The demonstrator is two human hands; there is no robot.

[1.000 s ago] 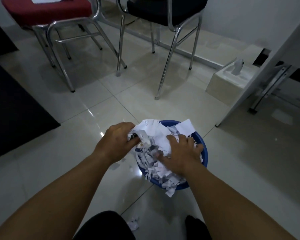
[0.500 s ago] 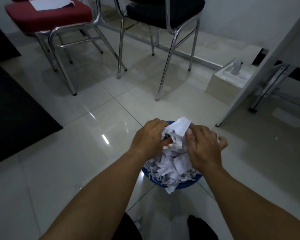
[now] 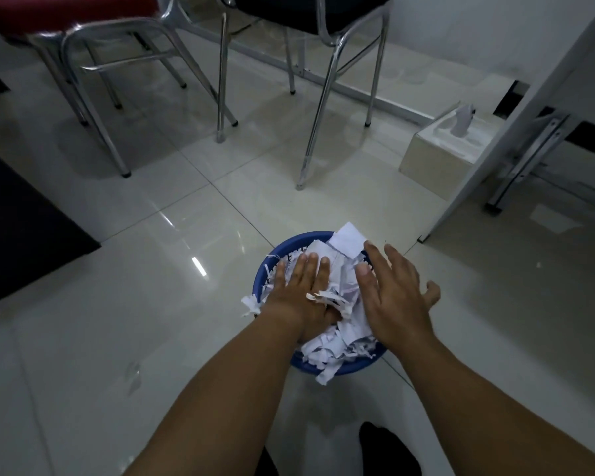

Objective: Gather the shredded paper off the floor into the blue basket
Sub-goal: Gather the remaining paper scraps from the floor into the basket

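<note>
Pressing flat, the left hand (image 3: 301, 286) lies palm down, fingers straight and gripping nothing, on shredded paper (image 3: 337, 304) heaped in the blue basket (image 3: 272, 262). The basket sits on the pale tiled floor (image 3: 152, 304) in front of the person. The right hand (image 3: 392, 293) is above the heap's right side, fingers spread wide, holding nothing. Strips hang over the rim.

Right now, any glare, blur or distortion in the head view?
Head view: dim overall; a bright streak of glare on the glossy floor tiles left of the blue basket; wide-angle bending at the edges; right hand slightly motion-blurred; shredded paper still legible.
</note>
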